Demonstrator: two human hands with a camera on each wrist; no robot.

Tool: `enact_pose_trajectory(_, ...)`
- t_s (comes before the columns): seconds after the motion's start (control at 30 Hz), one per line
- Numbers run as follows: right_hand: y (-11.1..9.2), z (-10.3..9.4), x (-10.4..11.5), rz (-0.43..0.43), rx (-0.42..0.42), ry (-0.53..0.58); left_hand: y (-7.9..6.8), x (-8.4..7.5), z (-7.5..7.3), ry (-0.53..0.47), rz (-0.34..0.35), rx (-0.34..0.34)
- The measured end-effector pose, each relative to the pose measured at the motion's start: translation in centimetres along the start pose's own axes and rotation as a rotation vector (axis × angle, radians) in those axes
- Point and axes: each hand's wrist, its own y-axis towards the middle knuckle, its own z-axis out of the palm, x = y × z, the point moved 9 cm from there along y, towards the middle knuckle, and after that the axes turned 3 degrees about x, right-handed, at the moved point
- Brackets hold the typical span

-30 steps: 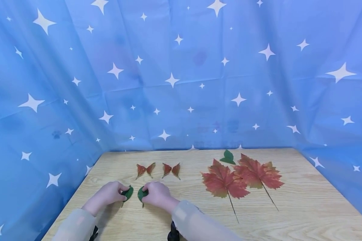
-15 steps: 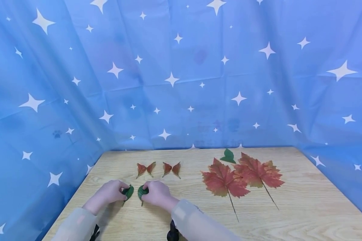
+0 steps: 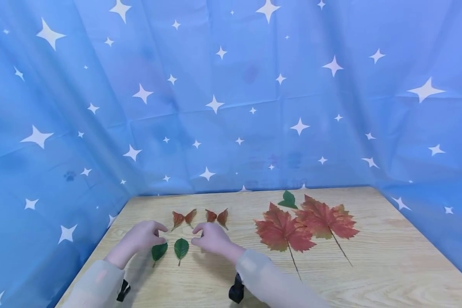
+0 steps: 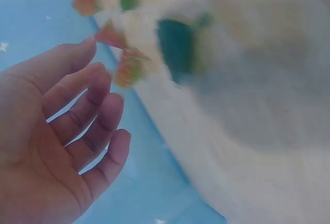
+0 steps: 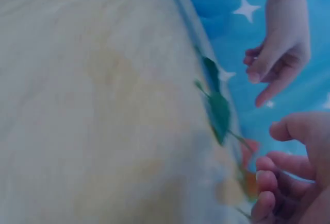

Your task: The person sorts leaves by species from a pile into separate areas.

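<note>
Two small green leaves lie side by side on the table, the left leaf (image 3: pixel 159 253) tilted and the right leaf (image 3: pixel 181 248) nearly straight, stems toward the near edge. My left hand (image 3: pixel 144 236) hovers by the left leaf and hides its upper part in the head view. In the left wrist view its fingers (image 4: pixel 111 113) are loosely bent, with nothing held. Right of the other leaf, my right hand (image 3: pixel 214 240) hangs with thumb and fingers apart, holding nothing. Behind the hands lie small red-brown leaves in two pairs, a left pair (image 3: pixel 178 220) and a right pair (image 3: pixel 222 218), partly hidden.
Two large red maple-like leaves, a nearer one (image 3: pixel 282 229) and a farther one (image 3: pixel 327 218), overlap on the right with long stems. A green leaf piece (image 3: pixel 288 199) lies behind them. A blue star-patterned curtain (image 3: pixel 238 85) surrounds the wooden table (image 3: pixel 389 256).
Both hands have let go of the green leaves, which stay on the table. The left hand has lifted slightly away, and the right hand has moved right. The head view has shifted a little.
</note>
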Motion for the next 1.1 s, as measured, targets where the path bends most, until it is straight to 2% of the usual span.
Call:
enact_pose_trajectory(0.13,-0.7,-3.9,-0.9,-0.016,-0.024,-0.029,1.5,-2.6,-0.3,-0.038,0.074,-0.005)
enact_pose_trajectory(0.23,-1.4,-7.1,-2.2,-0.005,-0.042,-0.042,2.9,-5.2,-0.2,-0.066,0.13,-0.009)
enact_pose_trajectory(0.3,-2.1,-9.5,-3.5,0.023,-0.063,-0.045,3.9,-7.3,0.0,-0.071,0.182,-0.012)
enact_pose_trajectory(0.5,-3.9,-16.6,-8.0,0.105,-0.143,-0.12,6.8,-13.8,1.3,-0.127,0.305,0.035)
enact_pose_trajectory(0.67,-5.6,-21.9,-11.5,0.195,-0.2,-0.167,9.7,-19.0,2.5,-0.228,0.361,0.056)
enact_pose_trajectory(0.8,-6.7,-25.0,-13.7,0.238,-0.229,-0.202,12.2,-22.8,4.0,-0.353,0.378,0.078)
enact_pose_trajectory(0.9,-7.2,-26.6,-15.0,0.247,-0.241,-0.223,13.9,-25.0,5.7,-0.459,0.37,0.101)
enact_pose_trajectory(1.0,-7.4,-27.7,-16.1,0.256,-0.253,-0.248,15.5,-26.3,7.8,-0.546,0.33,0.111)
enact_pose_trajectory(1.1,-7.6,-28.3,-17.4,0.277,-0.253,-0.287,16.8,-27.0,9.9,-0.627,0.263,0.125)
